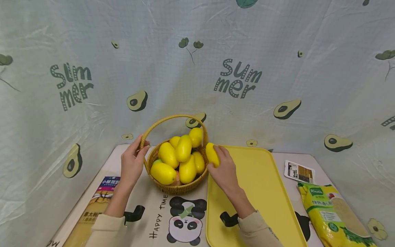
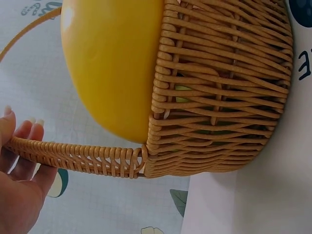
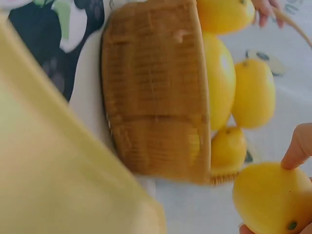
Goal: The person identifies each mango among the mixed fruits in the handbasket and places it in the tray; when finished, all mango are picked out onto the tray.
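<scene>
The left hand (image 1: 132, 163), curled round the handle (image 1: 172, 117), should steady the basket (image 1: 182, 189) between both; the right hand (image 1: 226, 168), half-closed round a fruit (image 1: 212, 155), should grip lightly.

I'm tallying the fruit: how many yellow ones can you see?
8 yellow fruits: one in the right hand, seven in the basket, at its front left, front middle, right, back right, back, left and top middle. More may be hidden beneath.

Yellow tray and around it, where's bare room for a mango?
Bare: the yellow tray between the right hand and the tray's right rim; the panda print below the wicker basket, left of the tray. Crowded: the basket, heaped with mangoes.
</scene>
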